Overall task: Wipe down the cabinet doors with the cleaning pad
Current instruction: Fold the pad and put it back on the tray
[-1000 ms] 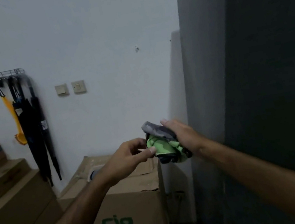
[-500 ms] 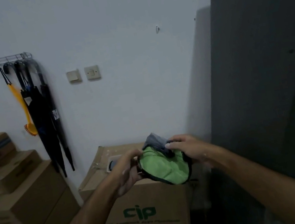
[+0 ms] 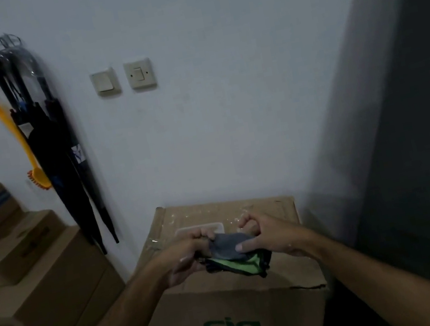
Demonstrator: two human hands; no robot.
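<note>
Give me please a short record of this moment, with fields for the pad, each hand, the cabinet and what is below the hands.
pad: cleaning pad, grey over green, held in the air
left hand: left hand grips the pad's left end
right hand: right hand grips its right end
cabinet: dark cabinet at right, pad not touching it
below: cardboard box printed "cip"

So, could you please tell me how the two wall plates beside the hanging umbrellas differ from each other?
The left wall plate is a plain face with no rocker visible, while the right wall plate shows a small rocker in the middle with a dark dot on either side. The left one also looks slightly smaller and tilted. Both are pale, squarish, and mounted side by side at similar height on the wall.
</note>
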